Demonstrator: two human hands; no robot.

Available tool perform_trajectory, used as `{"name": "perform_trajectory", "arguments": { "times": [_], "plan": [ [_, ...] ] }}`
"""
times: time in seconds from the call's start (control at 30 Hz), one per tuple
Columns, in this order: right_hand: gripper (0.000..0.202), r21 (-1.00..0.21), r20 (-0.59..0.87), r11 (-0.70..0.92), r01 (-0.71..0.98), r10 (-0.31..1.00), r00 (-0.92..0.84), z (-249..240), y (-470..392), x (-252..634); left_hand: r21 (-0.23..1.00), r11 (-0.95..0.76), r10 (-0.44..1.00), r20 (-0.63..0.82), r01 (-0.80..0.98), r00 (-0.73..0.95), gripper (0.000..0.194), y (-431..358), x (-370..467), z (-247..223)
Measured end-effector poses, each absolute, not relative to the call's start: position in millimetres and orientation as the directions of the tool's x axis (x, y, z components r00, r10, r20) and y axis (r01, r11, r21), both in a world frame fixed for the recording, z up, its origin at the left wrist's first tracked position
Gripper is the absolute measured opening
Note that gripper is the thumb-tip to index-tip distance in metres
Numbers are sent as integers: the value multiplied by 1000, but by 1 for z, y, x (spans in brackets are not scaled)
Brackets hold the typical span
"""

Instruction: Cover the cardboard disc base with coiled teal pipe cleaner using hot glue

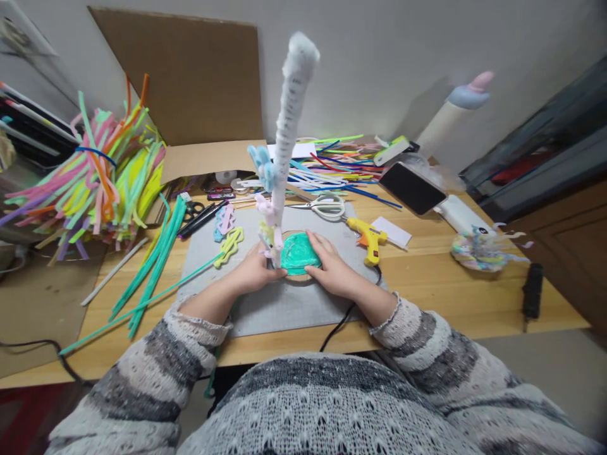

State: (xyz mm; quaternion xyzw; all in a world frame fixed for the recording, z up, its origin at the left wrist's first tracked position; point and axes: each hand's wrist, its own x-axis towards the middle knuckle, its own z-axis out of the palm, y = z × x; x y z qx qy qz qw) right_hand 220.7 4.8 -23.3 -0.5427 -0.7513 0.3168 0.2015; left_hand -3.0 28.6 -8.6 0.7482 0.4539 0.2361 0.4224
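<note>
On the grey mat stands a round base with a green coiled top (300, 254). A tall white fuzzy post (290, 120) rises from its left side, with blue, pink and yellow fuzzy pieces low on it. My left hand (258, 268) grips the base's left edge beside the post, its thumb at the front rim. Holding the right edge, my right hand (332, 266) has its thumb and a finger on the green surface. The post's foot hides part of my left fingers.
A yellow glue gun (370, 240) and scissors (328, 207) lie to the right. Green pipe cleaners (154, 265) and yellow shapes (230, 246) are left. Behind are a phone (412, 188) and cardboard (184, 76). A large pipe cleaner bundle (99, 177) stands far left.
</note>
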Motion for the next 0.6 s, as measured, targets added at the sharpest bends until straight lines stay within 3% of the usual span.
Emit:
{"name": "perform_trajectory", "arguments": {
  "times": [0.2,0.43,0.6],
  "plan": [
    [85,-602,-105,267,752,908,-406,-13,14,231,846,-262,875,5,464,485,75,24,-2,0],
    [123,-530,-31,388,754,880,-475,-8,11,240,856,-256,879,13,449,477,76,23,-2,0],
    [110,-522,125,380,764,920,-372,-3,16,243,727,-315,911,50,611,410,67,23,-3,0]
  ]
}}
